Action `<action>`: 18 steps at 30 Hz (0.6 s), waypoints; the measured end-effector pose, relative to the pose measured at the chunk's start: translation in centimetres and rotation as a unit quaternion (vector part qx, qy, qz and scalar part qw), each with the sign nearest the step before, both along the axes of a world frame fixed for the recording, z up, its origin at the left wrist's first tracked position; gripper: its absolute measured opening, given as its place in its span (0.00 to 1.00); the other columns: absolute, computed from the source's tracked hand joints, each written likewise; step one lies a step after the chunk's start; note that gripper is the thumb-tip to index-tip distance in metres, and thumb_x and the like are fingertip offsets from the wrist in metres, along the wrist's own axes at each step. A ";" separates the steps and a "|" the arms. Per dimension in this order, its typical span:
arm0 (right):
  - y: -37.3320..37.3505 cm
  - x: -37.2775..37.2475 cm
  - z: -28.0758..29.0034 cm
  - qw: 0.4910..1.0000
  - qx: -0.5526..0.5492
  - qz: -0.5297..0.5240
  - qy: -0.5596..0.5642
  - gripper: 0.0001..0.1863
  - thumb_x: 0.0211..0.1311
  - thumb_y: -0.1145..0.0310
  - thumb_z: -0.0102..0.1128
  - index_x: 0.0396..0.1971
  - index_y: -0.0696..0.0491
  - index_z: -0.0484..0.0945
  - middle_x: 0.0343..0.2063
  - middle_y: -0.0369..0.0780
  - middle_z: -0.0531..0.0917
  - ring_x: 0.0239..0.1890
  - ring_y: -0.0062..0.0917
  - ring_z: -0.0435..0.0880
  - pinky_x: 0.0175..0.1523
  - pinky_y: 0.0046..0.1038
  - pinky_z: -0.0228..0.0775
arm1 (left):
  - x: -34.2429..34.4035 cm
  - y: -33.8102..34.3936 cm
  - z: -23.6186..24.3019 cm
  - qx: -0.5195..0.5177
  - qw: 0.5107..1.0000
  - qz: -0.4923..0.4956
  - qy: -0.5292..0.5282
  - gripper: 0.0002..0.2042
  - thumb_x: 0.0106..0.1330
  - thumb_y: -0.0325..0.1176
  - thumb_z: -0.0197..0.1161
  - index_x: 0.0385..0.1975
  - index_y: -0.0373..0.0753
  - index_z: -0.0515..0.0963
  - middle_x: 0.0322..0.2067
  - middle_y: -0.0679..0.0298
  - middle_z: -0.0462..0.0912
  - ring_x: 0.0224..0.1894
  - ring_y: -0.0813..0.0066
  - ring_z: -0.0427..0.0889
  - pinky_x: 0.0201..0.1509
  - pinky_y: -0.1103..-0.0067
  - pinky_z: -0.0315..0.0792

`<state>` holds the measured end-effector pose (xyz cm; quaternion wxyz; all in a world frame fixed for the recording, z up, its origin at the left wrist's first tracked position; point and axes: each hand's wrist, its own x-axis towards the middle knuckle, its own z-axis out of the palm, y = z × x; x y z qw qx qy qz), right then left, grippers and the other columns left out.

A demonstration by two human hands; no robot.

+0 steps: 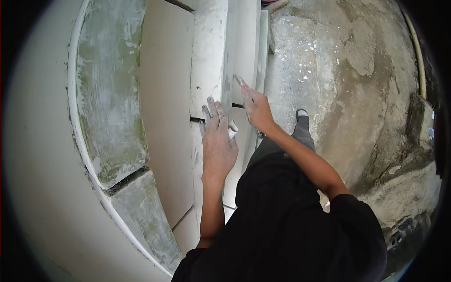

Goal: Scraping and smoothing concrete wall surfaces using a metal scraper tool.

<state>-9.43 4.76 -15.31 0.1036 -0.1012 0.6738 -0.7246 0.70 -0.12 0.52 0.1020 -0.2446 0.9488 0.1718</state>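
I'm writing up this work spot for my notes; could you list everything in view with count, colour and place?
Wall: one, off-white, far left
Trim: one, white, edging the wall
Weathered slabs: two, grey-green, left
Pale panels: at least two, cream, left of centre
Ledge: one, white, upper centre
White piece: one, white, centre; kind unclear
Floor: one, grey-brown, right
Flecks: several, white, on the floor
Pole: one, yellowish, upper right
Shirt: one, black, lower centre
Shoe: one clearly visible, dark and pale, right of centre
Left grip: one, dusty, centre
Right grip: one, dusty, centre; contents unclear
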 end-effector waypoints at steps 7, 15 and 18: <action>0.7 -1.7 2.0 0.988 0.032 0.109 -0.100 0.28 0.79 0.49 0.43 0.26 0.58 0.73 0.13 0.31 0.64 0.17 0.15 0.62 0.23 0.27 0.57 | -0.6 -0.6 1.1 0.002 1.000 -0.024 -0.016 0.41 0.55 0.14 0.56 0.74 0.31 0.53 0.75 0.44 0.47 0.77 0.43 0.47 0.77 0.57 0.48; 1.7 -1.8 1.8 0.984 0.060 0.144 -0.084 0.24 0.79 0.52 0.44 0.53 0.56 0.80 0.14 0.31 0.62 0.18 0.15 0.62 0.24 0.27 0.58 | -0.4 -0.7 1.6 0.003 0.999 -0.026 -0.042 0.41 0.56 0.15 0.56 0.74 0.31 0.51 0.76 0.46 0.45 0.77 0.44 0.47 0.78 0.58 0.48; 1.9 -2.0 2.1 0.982 0.063 0.154 -0.085 0.24 0.79 0.52 0.44 0.56 0.56 0.79 0.14 0.30 0.61 0.18 0.14 0.61 0.24 0.26 0.57 | -0.5 -0.5 1.4 0.003 0.999 -0.030 -0.036 0.40 0.56 0.15 0.56 0.74 0.30 0.52 0.76 0.46 0.45 0.77 0.44 0.47 0.78 0.58 0.48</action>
